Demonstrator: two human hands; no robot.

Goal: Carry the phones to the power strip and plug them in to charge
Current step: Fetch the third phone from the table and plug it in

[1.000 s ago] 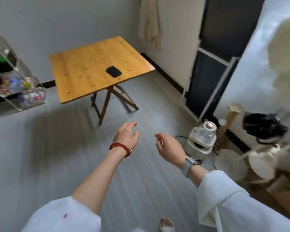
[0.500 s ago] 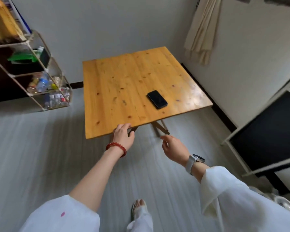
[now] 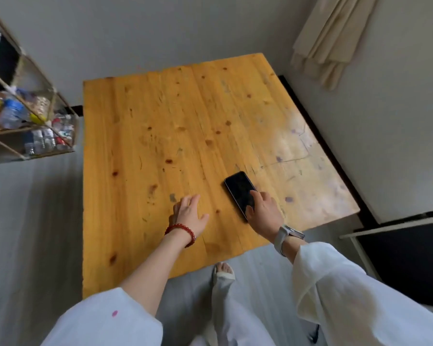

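Note:
One black phone lies flat, screen up, on the wooden table, near its front right part. My right hand is over the phone's near end, with the thumb on its left edge and the forefinger on its right edge; the phone still rests on the table. My left hand, with a red bead bracelet at the wrist, hovers flat and open over the table to the left of the phone, holding nothing. No power strip is in view.
A wire shelf rack with bottles and packets stands at the left against the wall. A beige curtain hangs at the back right. A dark panel with a white frame stands at the right. My foot is below the table's front edge.
I have walked up to the table. Both hands moved from the air in front of it to above the top, and my right hand came down onto the phone's near end.

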